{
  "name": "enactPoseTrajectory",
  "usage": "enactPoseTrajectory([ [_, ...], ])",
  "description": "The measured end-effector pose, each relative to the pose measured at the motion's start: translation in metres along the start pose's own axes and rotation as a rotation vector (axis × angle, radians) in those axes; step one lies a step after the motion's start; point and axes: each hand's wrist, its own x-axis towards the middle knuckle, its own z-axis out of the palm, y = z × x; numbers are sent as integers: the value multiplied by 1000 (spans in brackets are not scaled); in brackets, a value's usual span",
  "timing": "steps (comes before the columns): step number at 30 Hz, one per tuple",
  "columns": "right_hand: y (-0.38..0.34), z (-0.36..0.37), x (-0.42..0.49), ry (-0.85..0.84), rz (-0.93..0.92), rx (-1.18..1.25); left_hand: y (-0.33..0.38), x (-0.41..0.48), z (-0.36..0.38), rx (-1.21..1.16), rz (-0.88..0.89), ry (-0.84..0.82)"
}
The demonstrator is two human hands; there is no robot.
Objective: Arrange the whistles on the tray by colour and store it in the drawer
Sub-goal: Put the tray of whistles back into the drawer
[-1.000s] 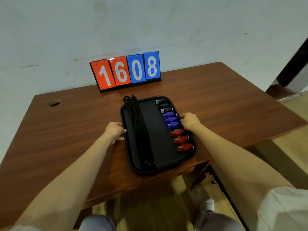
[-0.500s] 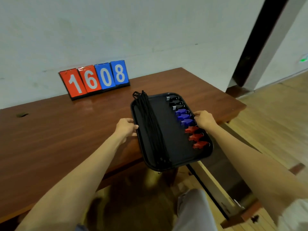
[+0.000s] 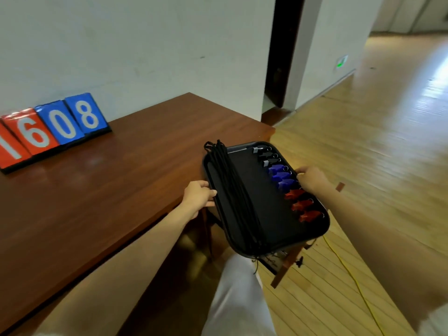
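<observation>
A black tray (image 3: 244, 180) is held in the air past the table's right corner, above the floor. My left hand (image 3: 198, 196) grips its left rim and my right hand (image 3: 311, 179) grips its right rim. Along the right side lie whistles in a row: black ones (image 3: 265, 157) at the far end, blue ones (image 3: 281, 177) in the middle, red ones (image 3: 303, 207) nearest me. Their black lanyards (image 3: 232, 190) run in a bundle down the tray's left side. Under the tray's near end the front of an open drawer (image 3: 286, 265) shows.
The brown wooden table (image 3: 101, 185) lies to the left, with a red and blue flip scoreboard (image 3: 48, 129) reading 1608 against the wall. My leg (image 3: 237, 299) is below the tray. A yellow cable (image 3: 351, 275) runs over the wooden floor. A dark doorway (image 3: 278, 57) stands behind.
Both hands have lifted the tray off the table and carried it to the right, past the table's corner and over the open drawer. The view has turned right.
</observation>
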Motion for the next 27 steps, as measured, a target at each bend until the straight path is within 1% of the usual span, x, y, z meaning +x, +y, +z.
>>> enactPoseTrajectory([
  [6, 66, -10, -5, 22, 153, 23, -10, -6, 54, 74, -16, -115],
  [10, 92, -10, -9, 30, 195, 18, -15, -6, 78, 116, -47, -155],
  [18, 106, 2, -8, 10, 212, -56, -19, 29, 94, 261, -79, -112],
  [27, 106, 30, 10, -24, 272, -94, -20, 75, 96, 358, -88, -89],
])
